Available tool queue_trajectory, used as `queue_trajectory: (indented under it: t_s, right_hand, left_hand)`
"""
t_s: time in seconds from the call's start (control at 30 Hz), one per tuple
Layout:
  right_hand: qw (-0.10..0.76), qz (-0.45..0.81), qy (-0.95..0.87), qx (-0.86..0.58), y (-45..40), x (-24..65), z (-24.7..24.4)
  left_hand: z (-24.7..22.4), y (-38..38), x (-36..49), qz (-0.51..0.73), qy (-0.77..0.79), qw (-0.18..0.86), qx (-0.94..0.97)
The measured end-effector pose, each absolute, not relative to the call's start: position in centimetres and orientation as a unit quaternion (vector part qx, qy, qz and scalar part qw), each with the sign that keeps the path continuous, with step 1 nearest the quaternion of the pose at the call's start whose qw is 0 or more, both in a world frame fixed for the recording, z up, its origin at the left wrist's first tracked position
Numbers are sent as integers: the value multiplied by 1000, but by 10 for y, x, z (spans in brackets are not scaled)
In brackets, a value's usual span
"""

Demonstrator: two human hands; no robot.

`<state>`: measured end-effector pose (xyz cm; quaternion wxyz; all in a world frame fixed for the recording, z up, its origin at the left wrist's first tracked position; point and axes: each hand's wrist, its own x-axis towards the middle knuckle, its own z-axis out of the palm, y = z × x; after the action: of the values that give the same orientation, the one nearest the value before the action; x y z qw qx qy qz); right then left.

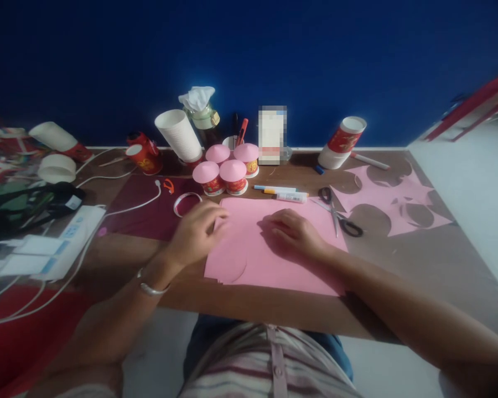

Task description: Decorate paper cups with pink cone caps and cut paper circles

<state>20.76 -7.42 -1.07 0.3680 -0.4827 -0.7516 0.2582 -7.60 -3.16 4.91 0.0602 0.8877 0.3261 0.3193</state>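
A stack of pink paper sheets (269, 265) lies in front of me at the table's front edge. My left hand (197, 229) is at its left side, thumb and fingers pinched on a piece of pink paper (218, 222), whose outline is mostly hidden. A curved edge shows on the pink paper below that hand. My right hand (296, 235) rests on the sheets with its fingers loosely bent and nothing visible in them. Scissors (336, 213) with black handles lie spread at the right edge of the paper.
Behind the paper stand several red cups with pink cone tops (233, 171). Markers (290, 197) and a tape roll (187, 204) lie nearby. Pink offcuts (394, 193) are at right. Stacked white cups (178, 135) stand behind. A power strip (72, 240) with cables occupies the left.
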Motion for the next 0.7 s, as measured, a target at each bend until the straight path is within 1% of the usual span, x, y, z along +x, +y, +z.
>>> queue_trajectory:
  t_s: [0.07,0.17,0.27,0.37,0.47,0.6,0.7]
  right_hand:
    - [372,250,-761,-469,-75,206,-11]
    - [369,253,-768,-458,-73,206,-12]
    - [369,276,-761,-456,-69,209,-8]
    - [354,329,-759,-437,-65,214,-1]
    - [330,351,-767,-424,-62,220,5]
    - [339,267,-782,-449,-66,222,5]
    - [336,212,-803,-444,-73,223,4]
  left_hand:
    - [48,-42,-58,257,243,86,931]
    - [39,-44,-50,197,226,36,953]
    - [33,-36,-66,190,300,-29,934]
    - [31,-21,-97,195,381,-77,901]
    - [27,-6,-126,163,459,-118,865]
    - [17,5,-149,93,482,-130,862]
    - [16,3,-152,107,480,-120,862]
